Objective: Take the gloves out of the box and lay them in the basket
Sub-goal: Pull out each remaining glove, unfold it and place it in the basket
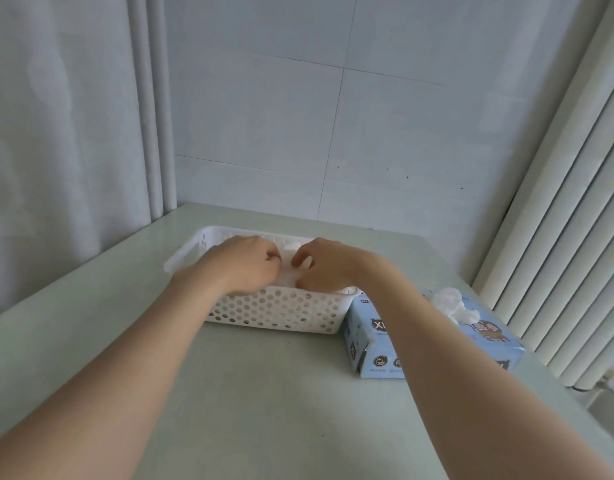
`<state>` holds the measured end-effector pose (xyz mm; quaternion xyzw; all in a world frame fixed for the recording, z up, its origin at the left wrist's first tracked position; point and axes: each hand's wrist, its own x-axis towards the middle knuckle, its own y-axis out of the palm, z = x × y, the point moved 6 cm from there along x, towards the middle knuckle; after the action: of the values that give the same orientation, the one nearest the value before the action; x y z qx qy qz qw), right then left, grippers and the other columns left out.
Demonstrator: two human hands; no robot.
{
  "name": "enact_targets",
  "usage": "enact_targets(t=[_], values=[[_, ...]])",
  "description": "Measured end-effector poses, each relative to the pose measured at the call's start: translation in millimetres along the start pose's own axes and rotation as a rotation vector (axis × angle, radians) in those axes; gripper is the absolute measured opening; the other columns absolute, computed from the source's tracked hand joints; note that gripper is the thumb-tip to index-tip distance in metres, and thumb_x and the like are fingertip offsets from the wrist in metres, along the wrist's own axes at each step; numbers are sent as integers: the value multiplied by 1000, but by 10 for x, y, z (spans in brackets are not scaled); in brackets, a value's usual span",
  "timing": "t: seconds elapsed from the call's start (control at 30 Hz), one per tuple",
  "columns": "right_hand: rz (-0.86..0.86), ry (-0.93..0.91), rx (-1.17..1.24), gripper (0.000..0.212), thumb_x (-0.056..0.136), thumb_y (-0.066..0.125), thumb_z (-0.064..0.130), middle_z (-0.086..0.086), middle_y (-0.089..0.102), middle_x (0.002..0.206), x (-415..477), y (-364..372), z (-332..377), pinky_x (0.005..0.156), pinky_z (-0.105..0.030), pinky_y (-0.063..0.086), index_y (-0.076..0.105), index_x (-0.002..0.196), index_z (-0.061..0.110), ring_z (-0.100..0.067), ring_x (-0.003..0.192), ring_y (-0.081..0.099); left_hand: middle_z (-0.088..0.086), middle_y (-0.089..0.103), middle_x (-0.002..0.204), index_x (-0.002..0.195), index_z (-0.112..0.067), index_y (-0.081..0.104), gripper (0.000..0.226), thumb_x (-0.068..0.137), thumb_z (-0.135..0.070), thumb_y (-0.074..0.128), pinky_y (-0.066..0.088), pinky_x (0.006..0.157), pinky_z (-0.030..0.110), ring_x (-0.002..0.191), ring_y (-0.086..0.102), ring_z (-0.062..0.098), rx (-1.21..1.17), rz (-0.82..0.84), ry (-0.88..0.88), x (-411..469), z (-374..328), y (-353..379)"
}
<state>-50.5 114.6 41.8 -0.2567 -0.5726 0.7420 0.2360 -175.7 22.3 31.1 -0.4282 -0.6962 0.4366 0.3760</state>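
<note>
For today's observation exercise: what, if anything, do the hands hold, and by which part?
The left hand and right hand seem to pinch a white glove in the basket; which part cannot be told.

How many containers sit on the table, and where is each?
2. The white basket stands midway across the table; the blue box lies beside its right end. Nothing suggests a hidden one.
</note>
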Motion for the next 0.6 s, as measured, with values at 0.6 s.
enact_targets(t=[0.6], values=[[-750,-49,321,38,81,45,-6,12,67,73,-904,-196,-799,63,-29,52,72,85,20,-8,68,62,-1,62,81,88,-13,66,29,90,-41,60,44,71,38,79,55,23,96,-770,594,-588,-1253,308]])
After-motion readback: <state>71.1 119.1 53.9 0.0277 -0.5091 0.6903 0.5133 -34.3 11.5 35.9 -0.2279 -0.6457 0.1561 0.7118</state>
